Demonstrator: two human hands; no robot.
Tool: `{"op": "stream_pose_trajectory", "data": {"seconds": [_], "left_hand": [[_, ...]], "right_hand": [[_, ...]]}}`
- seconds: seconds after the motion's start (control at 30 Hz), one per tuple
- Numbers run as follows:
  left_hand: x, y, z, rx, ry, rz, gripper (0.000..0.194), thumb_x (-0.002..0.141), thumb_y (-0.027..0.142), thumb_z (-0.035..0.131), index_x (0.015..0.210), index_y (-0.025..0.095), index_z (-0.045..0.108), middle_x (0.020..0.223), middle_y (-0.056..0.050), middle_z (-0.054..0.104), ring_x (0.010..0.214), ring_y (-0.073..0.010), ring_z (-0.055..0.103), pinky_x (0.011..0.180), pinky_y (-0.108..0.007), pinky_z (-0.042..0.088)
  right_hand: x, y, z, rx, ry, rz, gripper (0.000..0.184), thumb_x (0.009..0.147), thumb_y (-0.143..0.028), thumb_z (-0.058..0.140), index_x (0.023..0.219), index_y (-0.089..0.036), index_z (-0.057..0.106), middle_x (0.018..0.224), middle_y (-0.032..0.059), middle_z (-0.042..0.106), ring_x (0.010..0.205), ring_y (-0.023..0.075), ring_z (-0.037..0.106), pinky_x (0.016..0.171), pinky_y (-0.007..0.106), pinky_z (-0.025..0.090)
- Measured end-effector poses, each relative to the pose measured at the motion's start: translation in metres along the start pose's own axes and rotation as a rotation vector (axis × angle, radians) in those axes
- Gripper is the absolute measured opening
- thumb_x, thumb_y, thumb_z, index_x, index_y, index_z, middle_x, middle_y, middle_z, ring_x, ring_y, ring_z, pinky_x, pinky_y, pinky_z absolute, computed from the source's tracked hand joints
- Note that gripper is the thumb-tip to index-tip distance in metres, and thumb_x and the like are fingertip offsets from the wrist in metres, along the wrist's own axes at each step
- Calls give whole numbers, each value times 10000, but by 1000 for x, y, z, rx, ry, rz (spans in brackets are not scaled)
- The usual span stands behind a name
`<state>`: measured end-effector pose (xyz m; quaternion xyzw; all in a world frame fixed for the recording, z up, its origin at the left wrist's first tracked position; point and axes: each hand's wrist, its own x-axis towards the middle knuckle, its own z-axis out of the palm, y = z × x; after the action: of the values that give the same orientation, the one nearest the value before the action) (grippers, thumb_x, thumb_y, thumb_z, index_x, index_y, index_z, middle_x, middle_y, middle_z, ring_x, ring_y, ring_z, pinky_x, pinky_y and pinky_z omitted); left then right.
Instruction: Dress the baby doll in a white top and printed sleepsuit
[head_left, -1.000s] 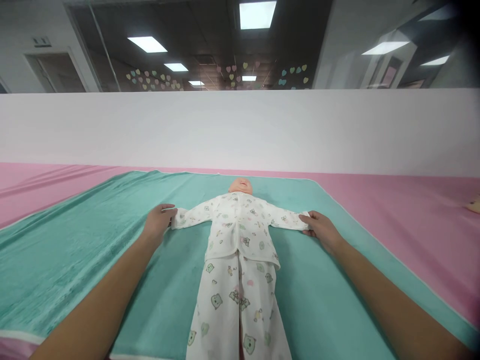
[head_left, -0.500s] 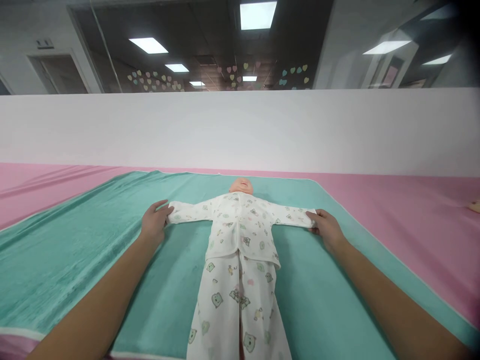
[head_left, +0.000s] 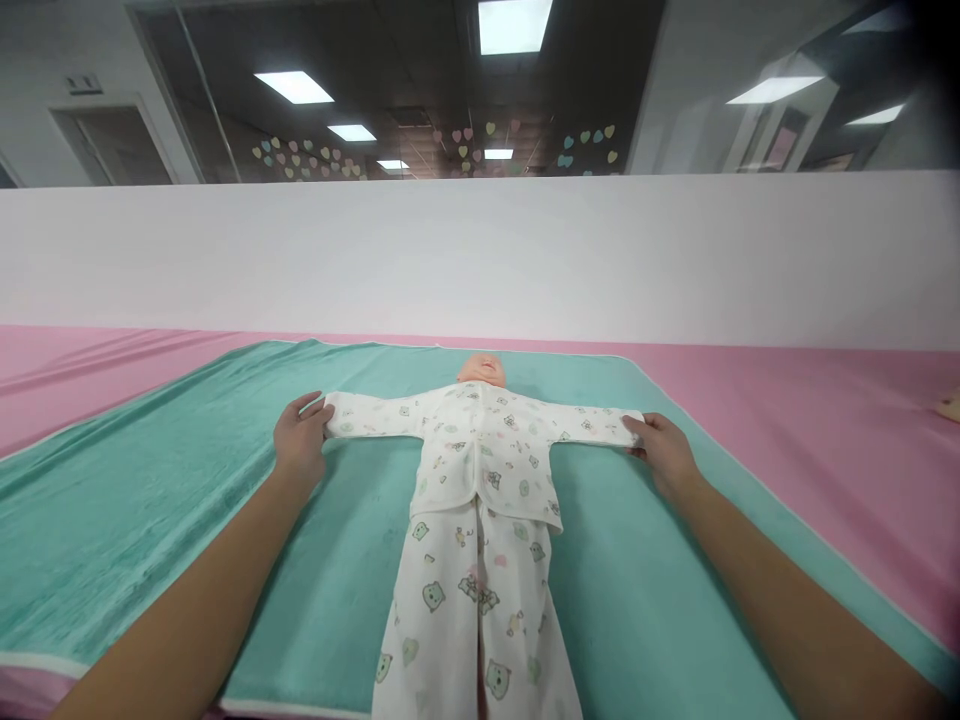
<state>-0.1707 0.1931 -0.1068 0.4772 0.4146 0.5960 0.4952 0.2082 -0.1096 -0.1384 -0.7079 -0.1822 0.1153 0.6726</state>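
Note:
A baby doll [head_left: 482, 369] lies on its back on a teal blanket [head_left: 637, 600], its head at the far end. It wears a white printed jacket [head_left: 484, 450] and matching white trousers [head_left: 439, 610]; the trouser ends run out of view at the bottom. Both jacket sleeves are stretched out sideways. My left hand [head_left: 301, 435] pinches the cuff of the left-side sleeve [head_left: 371, 415]. The cuff of the right-side sleeve [head_left: 589, 425] is pinched in my right hand [head_left: 664, 448]. The doll's own hands are hidden.
Pink cloth [head_left: 847, 440] lies under the blanket and shows around it. A low white wall [head_left: 480, 260] stands behind, with dark glass and ceiling lights above it. A small beige object [head_left: 949, 405] is cut off at the right edge.
Both hands have moved slightly outward and up, drawing the sleeves a little longer and straighter. The doll's body has stayed about where it was.

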Motion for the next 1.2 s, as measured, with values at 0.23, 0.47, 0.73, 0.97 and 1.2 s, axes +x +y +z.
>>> {"op": "stream_pose_trajectory", "data": {"seconds": [0.23, 0.47, 0.73, 0.97, 1.2], "left_hand": [[0, 0, 0, 162, 92, -108, 383, 626, 95, 625, 995, 189, 590, 1106, -56, 608, 748, -119, 603, 545, -199, 472], [-4, 3, 0, 234, 138, -145, 463, 637, 89, 616, 1090, 177, 566, 1119, -65, 615, 817, -136, 604, 671, -238, 493], [-3, -10, -3, 855, -154, 154, 407, 566, 70, 576, 954, 186, 613, 1031, -99, 627, 971, -295, 557, 826, -403, 427], [-7, -13, -3, 1204, -215, 252, 362, 679, 162, 503, 1032, 193, 578, 1160, -145, 511, 976, -311, 545, 772, -408, 439], [-19, -12, 14, 1123, -310, 753, 382, 872, 300, 342, 1181, 157, 515, 1320, -89, 449, 1231, -234, 368, 1027, -357, 289]], "right_hand": [[5, 4, -5, -50, 40, 14, 344, 578, -396, 732, 713, -187, 494, 715, -9, 476, 633, 114, 511, 536, 244, 534], [4, 1, -10, -75, 101, 38, 357, 541, -384, 739, 688, -194, 475, 661, -32, 403, 606, 116, 499, 591, 291, 554], [9, 10, -3, -638, 33, -123, 211, 636, -340, 571, 774, -192, 508, 861, 33, 568, 673, 163, 540, 595, 297, 433], [3, 12, 3, -899, 61, -265, 289, 697, -242, 458, 976, -199, 520, 1138, 99, 478, 856, 207, 562, 668, 312, 432], [-20, -4, 24, -864, -21, -626, 377, 845, -316, 367, 1184, -190, 471, 1363, 72, 371, 1225, 248, 366, 1003, 398, 339]]}}
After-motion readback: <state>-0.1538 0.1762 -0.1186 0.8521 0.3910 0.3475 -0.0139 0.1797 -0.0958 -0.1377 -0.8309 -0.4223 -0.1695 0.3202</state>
